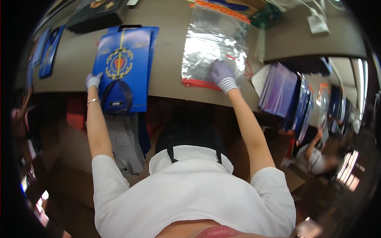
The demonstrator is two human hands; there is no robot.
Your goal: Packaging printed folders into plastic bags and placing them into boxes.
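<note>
My left hand (94, 80), in a lilac glove with a striped cuff, grips the left edge of a blue gift bag (137, 59). The bag lies flat with a round gold-and-red emblem, a yellow stripe and a dark ribbon handle; at least one more blue layer shows beneath it. To the right, a stack of clear plastic bags (206, 43) with orange and red edges lies on the table. On its lower part rests my right hand (223, 75), gloved alike, fingers laid on the shiny film. That hand looks open, slightly blurred.
The grey-brown table (168, 59) runs across the view. More blue bags (51, 51) lie at far left, near a black box (97, 16). Purple and dark packets (279, 89) stand at right. A white adapter (317, 24) with cables sits at far right. Other people are at both sides.
</note>
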